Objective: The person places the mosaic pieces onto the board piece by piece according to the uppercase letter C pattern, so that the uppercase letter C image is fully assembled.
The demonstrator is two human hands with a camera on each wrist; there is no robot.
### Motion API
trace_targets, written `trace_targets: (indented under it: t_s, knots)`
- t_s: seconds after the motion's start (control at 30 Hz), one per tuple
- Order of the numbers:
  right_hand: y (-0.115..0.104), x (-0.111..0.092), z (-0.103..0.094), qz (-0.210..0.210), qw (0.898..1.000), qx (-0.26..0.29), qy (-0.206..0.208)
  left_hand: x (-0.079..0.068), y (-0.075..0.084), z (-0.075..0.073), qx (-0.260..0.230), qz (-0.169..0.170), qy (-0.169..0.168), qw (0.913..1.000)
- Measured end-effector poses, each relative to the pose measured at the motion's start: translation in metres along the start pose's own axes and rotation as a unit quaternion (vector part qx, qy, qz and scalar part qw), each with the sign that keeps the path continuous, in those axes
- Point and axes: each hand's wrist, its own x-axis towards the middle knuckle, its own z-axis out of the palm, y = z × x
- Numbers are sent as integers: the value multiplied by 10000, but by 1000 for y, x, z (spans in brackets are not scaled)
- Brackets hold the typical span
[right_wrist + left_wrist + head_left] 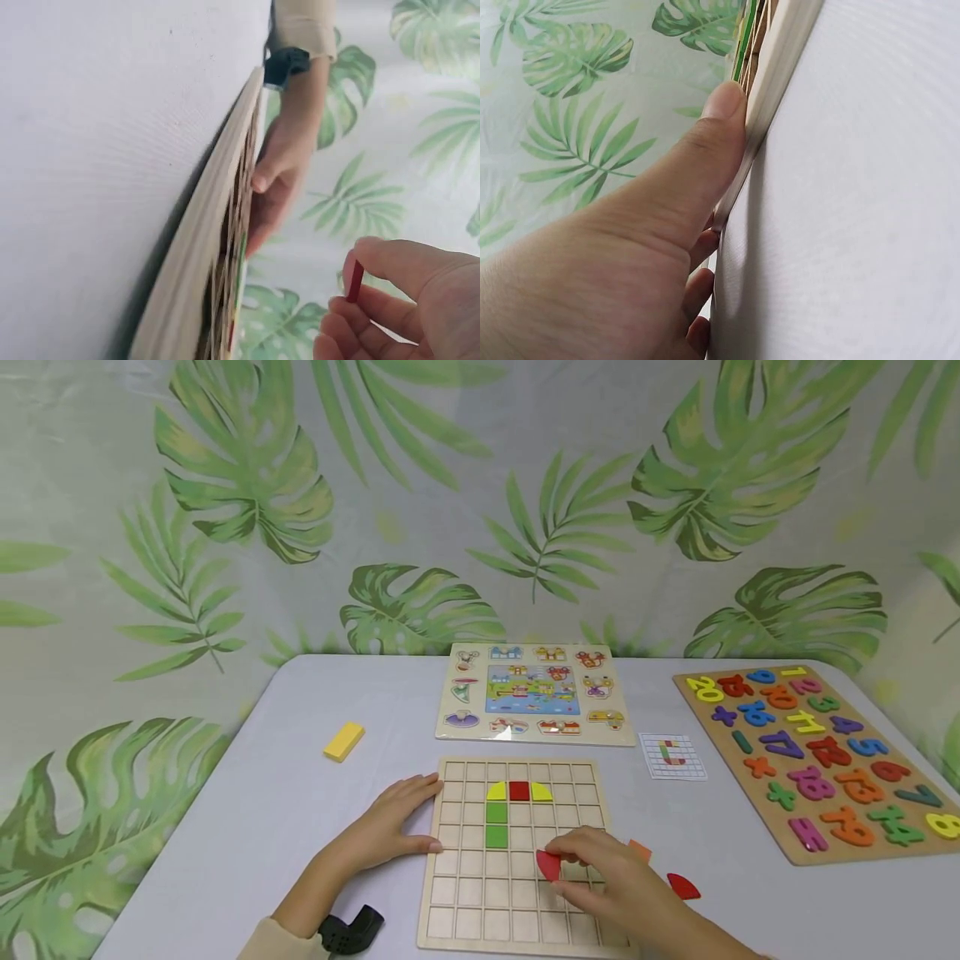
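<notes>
My right hand [613, 870] pinches a red quarter-circle tile [548, 865] between thumb and fingers, over the lower right part of the wooden grid board [467, 890]. In the right wrist view the red tile [355, 277] shows nearly edge-on, raised off the board. My left hand [378, 831] rests at the board's left edge, thumb [724, 105] against the rim and fingers stretched along the side. On the grid, a red square [519, 791] sits between two yellow quarter-circles [497, 792]. Two green squares [497, 825] run down beneath the left one.
Right of the board lie another red quarter-circle [683, 886], a partly hidden orange tile [640, 850] and a pattern card [672, 756]. Behind stands a picture puzzle [534, 739]; a number puzzle [757, 802] is far right. A yellow block [344, 741] lies left.
</notes>
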Motion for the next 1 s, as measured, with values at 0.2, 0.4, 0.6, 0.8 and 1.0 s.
trace_targets:
  t_s: [0.2, 0.4, 0.6, 0.8, 1.0]
  knots:
    - [4, 18, 19, 401, 9968, 411, -562, 0, 1, -1, -31, -17, -18, 10000]
    - [17, 24, 38, 848, 9908, 424, -966, 1, 2, -1, -40, -12, -42, 10000]
    - [23, 27, 46, 668, 9926, 259, -984, 0, 1, 0, -67, -19, -27, 10000]
    - [22, 27, 49, 616, 9941, 273, -853, 0, 0, 0, -49, -41, -26, 10000]
    - [23, 28, 52, 492, 9957, 262, -737, 1, 1, -1, -27, -22, -34, 10000]
